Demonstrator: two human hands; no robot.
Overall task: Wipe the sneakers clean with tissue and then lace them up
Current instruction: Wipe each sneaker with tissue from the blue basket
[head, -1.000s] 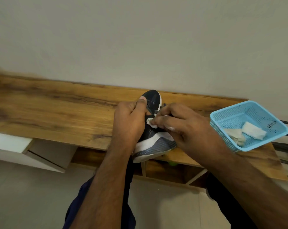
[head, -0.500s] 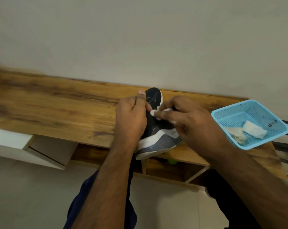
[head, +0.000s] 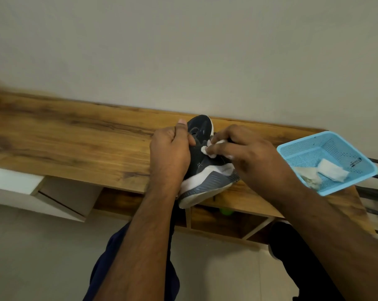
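1. On the wooden worktop (head: 75, 140), a dark sneaker (head: 202, 164) lies on its side, heel overhanging the near edge.
2. Left hand (head: 170, 155) grips the sneaker, thumb raised.
3. Right hand (head: 248, 155) pinches white tissue (head: 207, 149) against the upper.
4. Right of them, a blue basket (head: 292, 148) holds two crumpled tissues.

Your left hand (head: 169, 155) sits at the centre of the frame, fingers curled and thumb pointing up, gripping the sneaker (head: 202, 158). Its bare forearm rises from the lower middle edge. Your right hand (head: 246, 156) lies just right of it, fingers bent, pinching a tissue (head: 206, 149) against the shoe's upper. That forearm enters from the lower right corner.
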